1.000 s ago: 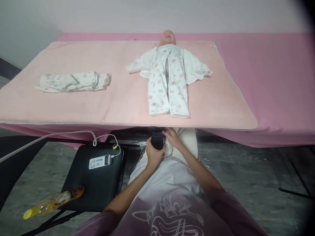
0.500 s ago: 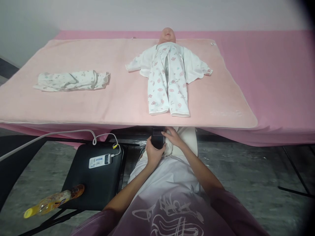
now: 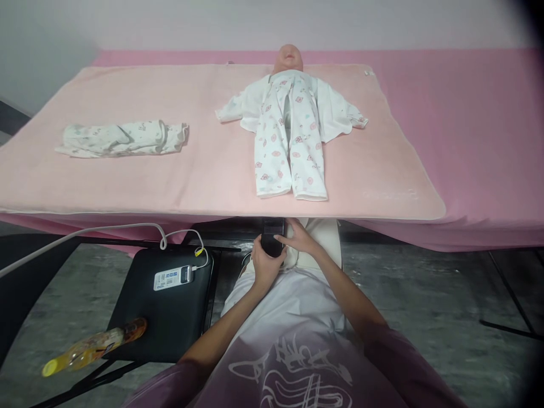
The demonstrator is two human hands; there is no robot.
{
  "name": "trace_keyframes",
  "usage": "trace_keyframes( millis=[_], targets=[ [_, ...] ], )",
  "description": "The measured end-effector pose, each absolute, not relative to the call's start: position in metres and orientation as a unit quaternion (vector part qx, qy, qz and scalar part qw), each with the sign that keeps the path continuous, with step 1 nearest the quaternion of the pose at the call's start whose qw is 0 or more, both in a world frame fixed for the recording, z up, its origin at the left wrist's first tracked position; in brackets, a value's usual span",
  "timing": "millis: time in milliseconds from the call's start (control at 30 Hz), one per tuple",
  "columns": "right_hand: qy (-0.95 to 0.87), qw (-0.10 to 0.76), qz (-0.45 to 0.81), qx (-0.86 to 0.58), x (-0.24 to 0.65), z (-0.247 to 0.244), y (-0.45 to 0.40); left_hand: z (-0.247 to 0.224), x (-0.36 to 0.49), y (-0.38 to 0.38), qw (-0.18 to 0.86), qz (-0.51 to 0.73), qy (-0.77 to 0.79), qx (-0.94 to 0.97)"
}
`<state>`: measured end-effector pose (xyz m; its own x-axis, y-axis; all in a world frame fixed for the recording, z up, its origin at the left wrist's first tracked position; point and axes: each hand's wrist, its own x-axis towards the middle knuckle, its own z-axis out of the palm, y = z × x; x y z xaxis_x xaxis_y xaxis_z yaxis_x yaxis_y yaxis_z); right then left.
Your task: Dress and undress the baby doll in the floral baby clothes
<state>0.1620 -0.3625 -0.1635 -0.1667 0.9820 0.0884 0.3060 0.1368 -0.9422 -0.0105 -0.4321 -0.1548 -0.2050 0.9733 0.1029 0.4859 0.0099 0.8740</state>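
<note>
Device [image 3: 272, 245], dark and phone-like, sits in the head view just below the near edge of the counter [image 3: 463, 136], above the person's lap. The left hand [image 3: 266, 266] cups its near end, the fingers curled along the left side and the thumb bent across the near right corner. The right hand [image 3: 301, 238] comes from the other side, its thumb laid over the right part of the device and its other fingers near the far right edge; whether these fingers pinch it, I cannot tell.

Pink cloth covers the counter, with a pale pink mat [image 3: 204, 181] spread on top. On the mat, beyond the hands, lies a doll's head [image 3: 289, 58] at the far side, face up. A white top [image 3: 335, 113] reaches out from below it, sleeves spread to both sides, and patterned trousers [image 3: 272, 153] lie over the top, legs toward the near edge. Well to the left is a folded printed cloth [image 3: 123, 139].

Below the counter, at the person's left, a black seat [image 3: 165, 317] bears a white labelled gadget [image 3: 172, 278] with a pale cable [image 3: 127, 226] plugged into its right end. A bottle with a yellow cap [image 3: 91, 347] shows at the seat's near left corner. The floor [image 3: 403, 294] is grey and mottled.
</note>
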Motion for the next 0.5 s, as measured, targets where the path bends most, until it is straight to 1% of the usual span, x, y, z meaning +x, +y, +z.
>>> trace_keyframes(
  millis=[267,500],
  targets=[
    [-0.571,0.451,0.441,-0.525,0.153,-0.155,-0.355,-0.159,-0.011,-0.432,0.277,0.418,0.653,0.568],
    [-0.533,0.475,0.418,-0.562,0.139,-0.150,-0.357,-0.157,-0.010,-0.433,0.272,0.416,0.650,0.575]
  ],
)
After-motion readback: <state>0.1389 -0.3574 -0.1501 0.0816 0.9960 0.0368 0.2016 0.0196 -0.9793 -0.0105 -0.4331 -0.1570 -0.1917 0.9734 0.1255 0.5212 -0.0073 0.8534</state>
